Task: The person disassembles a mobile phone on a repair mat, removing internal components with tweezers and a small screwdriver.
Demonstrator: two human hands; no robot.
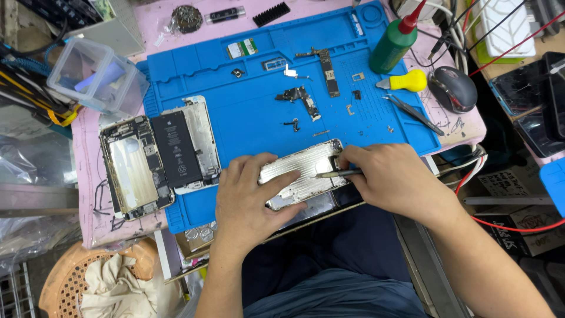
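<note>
A silver metal plate of a dismantled phone [303, 168] lies tilted on the near edge of the blue repair mat [247, 118]. My left hand [250, 203] presses flat on it, fingers spread over its left half. My right hand [391, 179] pinches slim metal tweezers [338, 174], whose tip touches the plate's right end. Beneath the plate a dark phone screen [321, 203] shows at the mat's edge.
Two opened phone housings [132, 168] [185, 144], one with a black battery, lie left. Small circuit boards and flex parts [326, 70] dot the mat. A green bottle [393, 44], a yellow-handled tool [406, 80], spare tweezers [415, 112] and a mouse [452, 88] sit right. A clear plastic box [94, 73] stands far left.
</note>
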